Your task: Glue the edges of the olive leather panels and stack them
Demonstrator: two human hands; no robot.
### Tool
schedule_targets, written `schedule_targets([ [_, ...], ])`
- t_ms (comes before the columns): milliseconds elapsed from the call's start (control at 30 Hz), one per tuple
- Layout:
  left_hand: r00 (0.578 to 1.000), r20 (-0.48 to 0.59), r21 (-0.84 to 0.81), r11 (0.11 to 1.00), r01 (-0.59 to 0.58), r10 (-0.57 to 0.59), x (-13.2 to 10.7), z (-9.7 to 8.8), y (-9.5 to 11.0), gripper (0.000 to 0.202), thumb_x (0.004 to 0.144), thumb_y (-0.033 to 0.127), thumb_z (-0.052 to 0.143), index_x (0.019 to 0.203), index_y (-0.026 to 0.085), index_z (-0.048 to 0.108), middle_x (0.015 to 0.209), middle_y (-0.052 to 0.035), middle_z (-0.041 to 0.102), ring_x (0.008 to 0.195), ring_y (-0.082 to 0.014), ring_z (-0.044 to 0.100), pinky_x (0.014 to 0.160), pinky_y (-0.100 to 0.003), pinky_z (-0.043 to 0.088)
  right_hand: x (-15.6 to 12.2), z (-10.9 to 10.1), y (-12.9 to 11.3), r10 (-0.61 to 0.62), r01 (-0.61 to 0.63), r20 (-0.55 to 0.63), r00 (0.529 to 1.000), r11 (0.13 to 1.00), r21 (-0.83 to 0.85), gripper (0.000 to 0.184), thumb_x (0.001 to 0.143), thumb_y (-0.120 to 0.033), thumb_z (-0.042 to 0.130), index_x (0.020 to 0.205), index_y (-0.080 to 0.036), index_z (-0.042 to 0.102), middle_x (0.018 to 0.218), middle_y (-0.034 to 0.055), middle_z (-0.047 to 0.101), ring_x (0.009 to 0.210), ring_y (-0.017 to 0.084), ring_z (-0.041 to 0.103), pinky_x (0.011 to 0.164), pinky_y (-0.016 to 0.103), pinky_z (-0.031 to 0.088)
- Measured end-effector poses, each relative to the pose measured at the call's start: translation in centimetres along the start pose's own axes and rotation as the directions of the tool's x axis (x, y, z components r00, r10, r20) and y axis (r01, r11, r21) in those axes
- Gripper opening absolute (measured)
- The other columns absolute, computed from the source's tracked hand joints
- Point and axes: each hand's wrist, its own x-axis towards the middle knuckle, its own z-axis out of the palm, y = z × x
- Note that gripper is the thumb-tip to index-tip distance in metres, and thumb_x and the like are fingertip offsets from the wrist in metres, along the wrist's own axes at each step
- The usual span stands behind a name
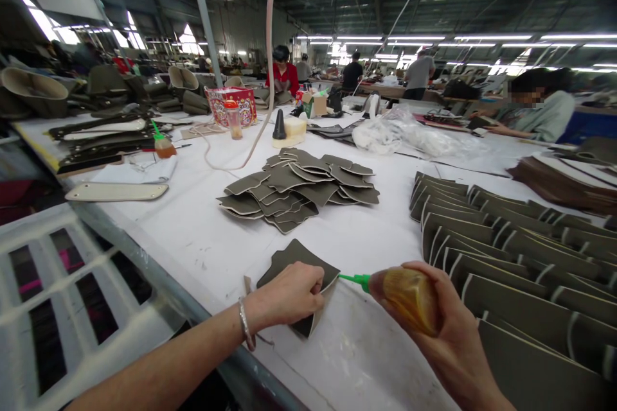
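Observation:
My left hand (289,295) is closed on a dark olive leather piece (294,260) lying on the white table (193,231) near its front edge. A bracelet sits on that wrist. My right hand (434,327) is wrapped round an amber glue bottle (409,295) with a green nozzle (354,279). The nozzle tip points left and touches the right edge of the piece. A loose heap of the same olive pieces (299,189) lies further back at the middle of the table.
Rows of overlapped olive pieces (506,244) fill the table's right side. A white plastic crate (62,295) stands at the left, below the table edge. Another glue bottle (164,144), a patterned box (231,106) and a plastic bag (400,131) sit farther back. Other people work at the far tables.

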Motion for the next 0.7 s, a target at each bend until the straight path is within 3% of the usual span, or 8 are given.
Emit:
schedule_targets([
  [167,1.000,0.004,0.000,1.000,-0.018,0.018,0.0,-0.1,0.0,0.011,0.066,0.012,0.050,0.061,0.019,0.042,0.060,0.0031,0.051,0.057,-0.0113,0.043,0.051,-0.025,0.023,-0.2,-0.2,-0.1,0.034,-0.038,0.095,0.995,0.998,0.046,0.048,0.080,-0.048,0.075,0.119,-0.031,0.052,0.104,-0.0005,0.062,0.083,0.020,0.064,0.069,0.025,0.051],
  [367,1.000,-0.013,0.010,1.000,-0.022,0.022,0.0,0.2,-0.2,0.012,0.067,0.012,0.049,0.061,0.020,0.042,0.059,0.0037,0.049,0.056,-0.0111,0.042,0.051,-0.025,0.022,-0.3,-0.3,-0.5,0.142,-0.146,0.055,0.988,0.986,0.083,0.047,0.080,-0.052,0.074,0.116,-0.030,0.053,0.105,-0.0006,0.060,0.085,0.021,0.062,0.074,0.028,0.050],
  [533,1.000,-0.006,0.009,1.000,-0.015,0.015,-0.4,0.3,0.0,0.014,0.067,0.013,0.051,0.061,0.020,0.041,0.058,0.0043,0.048,0.054,-0.0107,0.040,0.050,-0.026,0.021,-1.1,-0.4,0.1,0.198,-0.228,0.196,0.960,0.962,0.149,0.048,0.082,-0.052,0.072,0.119,-0.031,0.051,0.102,-0.0013,0.061,0.084,0.022,0.063,0.073,0.028,0.051],
  [700,0.999,-0.043,-0.001,0.999,-0.032,0.032,-0.4,0.5,-0.2,0.013,0.070,0.012,0.049,0.063,0.020,0.041,0.060,0.0042,0.049,0.056,-0.0109,0.040,0.051,-0.025,0.022,-1.4,-0.1,0.3,0.225,-0.245,0.124,0.966,0.952,0.182,0.050,0.080,-0.052,0.075,0.118,-0.029,0.051,0.104,-0.0003,0.060,0.087,0.022,0.062,0.075,0.028,0.049],
])
